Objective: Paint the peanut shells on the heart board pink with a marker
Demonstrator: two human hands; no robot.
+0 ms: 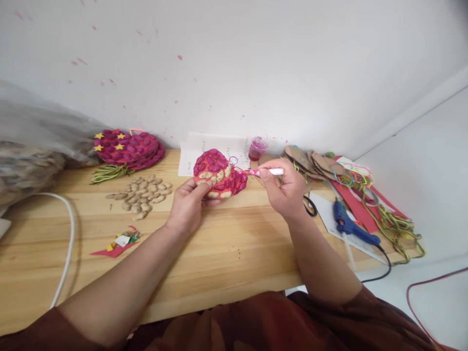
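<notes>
We see a round shell-covered disc (219,174), mostly painted magenta, held tilted just above the wooden table (226,248) by the left hand (188,207), fingers closed on its lower edge. The right hand (285,190) pinches a white-handled brush (263,172), its tip touching the disc. Loose peanut shells (143,196) lie to the left.

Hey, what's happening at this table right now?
A person's left hand holds a round disc covered in peanut shells, most painted pink, a few bare. The right hand holds a white-handled brush with its tip at the disc's right edge. Loose unpainted shells lie on the wooden table to the left, a stack of painted discs behind them, a cup of pink paint behind the disc.
</notes>
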